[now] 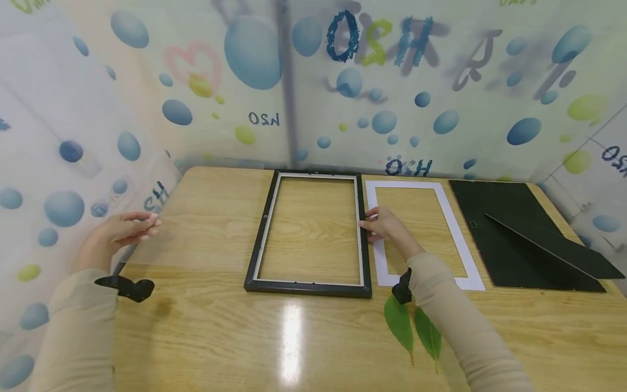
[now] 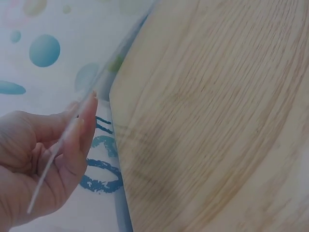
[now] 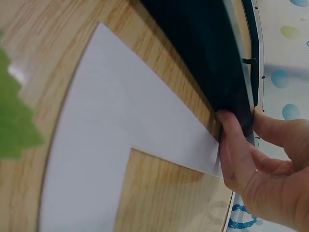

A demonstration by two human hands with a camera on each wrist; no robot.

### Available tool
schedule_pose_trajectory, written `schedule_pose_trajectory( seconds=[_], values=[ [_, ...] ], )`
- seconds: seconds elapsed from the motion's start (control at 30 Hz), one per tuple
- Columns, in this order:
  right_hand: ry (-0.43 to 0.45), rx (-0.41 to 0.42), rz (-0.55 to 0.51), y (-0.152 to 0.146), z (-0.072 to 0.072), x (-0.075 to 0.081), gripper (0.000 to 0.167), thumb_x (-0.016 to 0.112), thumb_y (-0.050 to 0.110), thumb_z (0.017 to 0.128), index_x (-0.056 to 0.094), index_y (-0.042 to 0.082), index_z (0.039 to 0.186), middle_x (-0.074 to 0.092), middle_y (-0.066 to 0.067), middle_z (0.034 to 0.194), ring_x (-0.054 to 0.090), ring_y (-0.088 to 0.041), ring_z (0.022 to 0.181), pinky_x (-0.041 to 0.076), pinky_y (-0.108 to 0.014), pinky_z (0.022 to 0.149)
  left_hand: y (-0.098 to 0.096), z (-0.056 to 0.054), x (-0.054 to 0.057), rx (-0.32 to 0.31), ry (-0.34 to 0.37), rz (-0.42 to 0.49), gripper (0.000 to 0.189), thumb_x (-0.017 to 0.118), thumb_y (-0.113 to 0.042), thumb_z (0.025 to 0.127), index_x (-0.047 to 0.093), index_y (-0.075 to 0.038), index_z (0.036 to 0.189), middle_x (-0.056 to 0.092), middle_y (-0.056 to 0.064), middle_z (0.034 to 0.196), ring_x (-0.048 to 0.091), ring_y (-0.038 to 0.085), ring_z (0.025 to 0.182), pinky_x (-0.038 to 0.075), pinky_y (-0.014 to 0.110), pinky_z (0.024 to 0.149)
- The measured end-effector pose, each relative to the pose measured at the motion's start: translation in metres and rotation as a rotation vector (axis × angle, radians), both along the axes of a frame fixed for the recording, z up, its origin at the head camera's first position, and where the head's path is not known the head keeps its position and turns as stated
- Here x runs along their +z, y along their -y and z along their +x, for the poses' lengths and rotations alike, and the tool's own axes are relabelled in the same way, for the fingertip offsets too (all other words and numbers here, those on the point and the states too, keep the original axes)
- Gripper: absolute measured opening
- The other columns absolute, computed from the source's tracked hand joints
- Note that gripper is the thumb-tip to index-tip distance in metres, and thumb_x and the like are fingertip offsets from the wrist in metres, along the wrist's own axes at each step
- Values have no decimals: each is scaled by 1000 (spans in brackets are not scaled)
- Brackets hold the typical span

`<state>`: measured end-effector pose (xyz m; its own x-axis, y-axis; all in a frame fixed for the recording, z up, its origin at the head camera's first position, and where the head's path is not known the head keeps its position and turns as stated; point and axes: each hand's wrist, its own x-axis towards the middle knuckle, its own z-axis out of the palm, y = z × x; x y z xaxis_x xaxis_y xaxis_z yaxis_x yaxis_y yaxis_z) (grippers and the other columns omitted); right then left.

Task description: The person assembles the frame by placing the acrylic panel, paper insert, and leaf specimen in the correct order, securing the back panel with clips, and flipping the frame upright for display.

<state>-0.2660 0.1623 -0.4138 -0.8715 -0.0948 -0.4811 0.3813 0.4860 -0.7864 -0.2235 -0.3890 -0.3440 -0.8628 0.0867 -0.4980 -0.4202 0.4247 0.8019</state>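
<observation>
The left hand (image 1: pixel 122 231) pinches the left edge of a clear sheet (image 1: pixel 210 228) between thumb and fingers; in its wrist view this edge is seen as a thin slanting line, so the sheet seems to be tilted and not flat. The right hand (image 1: pixel 387 226) grasps the right long bar of the black frame (image 1: pixel 307 288), with the thumb at the bar and the other fingers along its outer side.

From the left fingers, the sheet extends to the right, up to just beside the frame's left bar. So the sheet is at the left of the frame, and the left hand is well apart from the frame, while the right hand touches it. I cannot tell the sheet's long axis surely, because its outline is faint.

The frame's own long axis goes away from the person; one short side faces the person, and the white inner lip is upward.

Right of the frame, just beside it, lies the white mat (image 1: pixel 455 231), its long axis almost the same. Farther right is the black backing board (image 1: pixel 490 201), its stand leg (image 1: pixel 553 245) pointing right and nearer to the person. Two green leaves (image 1: pixel 399 324) lie on the table (image 1: pixel 206 326), nearer than the frame and to its right.
</observation>
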Motion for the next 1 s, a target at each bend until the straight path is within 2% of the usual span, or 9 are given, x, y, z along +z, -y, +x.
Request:
schedule_pose_trajectory(
  seconds=[0.13, 0.17, 0.2, 0.33, 0.4, 0.5, 0.7, 0.83, 1.0],
  values=[
    [3, -4, -4, -1, -2, -4, 54, 62, 16, 87, 37, -5, 130, 45, -24, 123, 57, -26, 90, 57, -35, 72, -6, -1, -1, -24, 3, 29, 40, 50, -28, 93, 35, -4, 121, 63, -28, 79, 62, -8, 74, 51, 12, 66],
    [0, -5, -1, 0, 0, -2, 53, 61, 15, 88, 37, -5, 131, 45, -24, 123, 56, -26, 89, 57, -35, 71, -7, -2, -1, -36, 1, 31, 40, 50, -27, 94, 34, -4, 122, 63, -28, 79, 62, -8, 74, 51, 12, 65],
    [14, -15, 26, 5, 7, 10, 51, 57, 13, 90, 35, -5, 132, 42, -24, 126, 55, -25, 91, 57, -35, 74, -9, -2, -2, -46, 0, 35, 37, 49, -26, 94, 36, -5, 121, 63, -28, 80, 62, -8, 74, 51, 11, 65],
    [5, -9, 39, 10, 16, 22, 49, 53, 11, 92, 33, -8, 132, 42, -26, 126, 53, -21, 86, 57, -32, 72, -17, -3, -5, -82, -14, 43, 24, 48, -23, 95, 40, -11, 114, 62, -29, 81, 62, -8, 75, 51, 11, 66],
    [3, -8, 37, 10, 19, 24, 49, 53, 11, 92, 33, -8, 133, 41, -26, 126, 53, -20, 84, 57, -31, 71, -22, -4, -6, -78, -14, 58, 18, 48, -22, 95, 42, -15, 111, 62, -28, 81, 62, -7, 75, 51, 12, 66],
    [1, -13, 34, 9, 20, 26, 49, 52, 10, 92, 33, -7, 133, 41, -25, 126, 52, -19, 82, 57, -29, 69, -29, -4, -9, -66, -15, 92, 19, 49, -18, 95, 42, -13, 112, 64, -25, 81, 63, -5, 75, 52, 13, 66],
    [0, -12, 42, 8, 19, 25, 48, 52, 11, 92, 33, -7, 133, 41, -24, 126, 52, -18, 82, 57, -27, 67, -44, -3, -13, -46, -13, 103, 37, 48, -15, 95, 33, 0, 125, 64, -24, 81, 63, -5, 75, 51, 12, 66],
    [6, -12, 53, 9, 18, 25, 48, 52, 11, 92, 34, -6, 133, 41, -24, 127, 52, -18, 82, 57, -27, 67, -54, -1, -15, -47, -18, 110, 44, 48, -16, 95, 29, 4, 129, 64, -24, 82, 62, -5, 76, 51, 12, 66],
    [12, -7, 56, 10, 18, 26, 49, 52, 12, 92, 33, -6, 134, 41, -24, 129, 52, -18, 82, 57, -24, 65, -68, 0, -19, -45, -14, 126, 36, 49, -17, 95, 37, -2, 125, 64, -24, 82, 63, -5, 75, 50, 12, 65]
  ],
)
